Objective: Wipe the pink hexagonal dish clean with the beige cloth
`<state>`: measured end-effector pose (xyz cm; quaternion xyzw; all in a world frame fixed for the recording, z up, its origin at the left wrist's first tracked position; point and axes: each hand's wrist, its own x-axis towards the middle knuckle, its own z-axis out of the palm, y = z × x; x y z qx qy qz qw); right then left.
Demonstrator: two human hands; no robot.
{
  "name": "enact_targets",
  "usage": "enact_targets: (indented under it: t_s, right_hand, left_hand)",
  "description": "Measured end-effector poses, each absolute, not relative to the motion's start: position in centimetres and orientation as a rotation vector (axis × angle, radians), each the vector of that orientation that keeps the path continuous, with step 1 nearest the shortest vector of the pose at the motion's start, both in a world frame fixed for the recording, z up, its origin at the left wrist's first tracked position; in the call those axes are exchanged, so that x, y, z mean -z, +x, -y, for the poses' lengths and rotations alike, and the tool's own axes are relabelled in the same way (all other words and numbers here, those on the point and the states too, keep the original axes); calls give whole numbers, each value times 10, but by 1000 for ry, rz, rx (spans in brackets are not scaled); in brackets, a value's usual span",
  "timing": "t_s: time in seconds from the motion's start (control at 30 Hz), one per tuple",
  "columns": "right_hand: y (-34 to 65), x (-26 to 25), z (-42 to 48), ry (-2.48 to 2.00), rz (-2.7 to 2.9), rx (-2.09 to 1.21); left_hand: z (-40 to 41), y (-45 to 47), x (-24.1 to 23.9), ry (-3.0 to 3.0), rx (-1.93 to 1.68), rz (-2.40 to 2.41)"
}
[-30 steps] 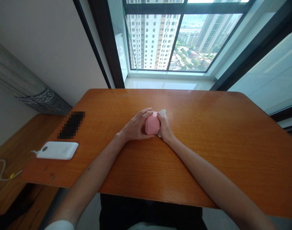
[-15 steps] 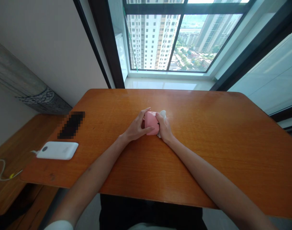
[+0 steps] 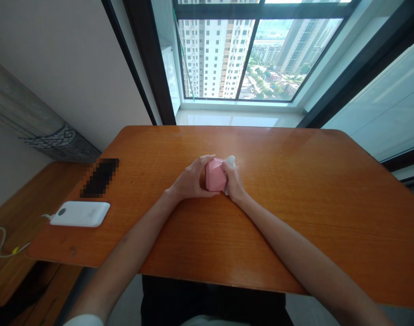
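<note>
A small pink box-like object (image 3: 214, 175) sits at the middle of the orange wooden table (image 3: 295, 203), held between both hands. My left hand (image 3: 190, 179) wraps its left side, fingers curled over the top. My right hand (image 3: 233, 181) presses against its right side and is closed on a crumpled white tissue (image 3: 229, 160), which sticks out above the fingers.
A white power bank (image 3: 79, 213) lies near the table's left edge, with a cable (image 3: 3, 244) trailing off to the left. A dark pixelated rectangle (image 3: 99, 177) lies behind it. A lower wooden surface (image 3: 20, 217) adjoins the table on the left. Large windows stand beyond the far edge.
The pink object has been turned between my hands, and my left fingers have closed over its top. Both hands stay in the same place.
</note>
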<state>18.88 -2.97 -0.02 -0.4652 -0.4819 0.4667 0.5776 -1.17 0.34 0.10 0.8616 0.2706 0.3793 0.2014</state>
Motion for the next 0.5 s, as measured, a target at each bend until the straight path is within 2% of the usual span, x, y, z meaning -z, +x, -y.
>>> enact_targets:
  t_s: [0.23,0.5]
  right_hand:
    - [186,0,31,-1090,1143,-1104]
    - [184,-5,28,-1072,1092,-1122]
  left_hand:
    - [-7,-6,9,2047,-922,-858]
    - [-12,-19,6,2583,-995,-661]
